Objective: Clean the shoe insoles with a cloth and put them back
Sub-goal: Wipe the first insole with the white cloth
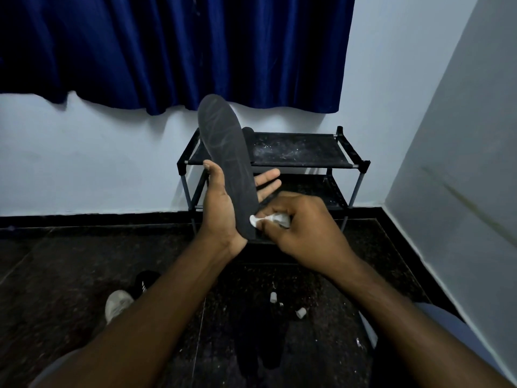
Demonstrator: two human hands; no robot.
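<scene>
One insole (226, 152) is mid-wipe: your left grip (221, 203) clasps it, your right grip (305, 222) pinches the cloth (272, 219) at its heel; refitting apparently remains.

I am working in dim, cool, bluish light. The pale wall (84, 163) is catching most of it, and the curtain (167, 51) is throwing a soft shadow just under its hem. The dark floor (56, 261) is swallowing detail toward the bottom edge. The insole (223, 152) is showing sharp, faint streaks, the white cloth (275, 219) is glowing brightest, and the wide lens is bending straight lines near the left and right edges.
</scene>
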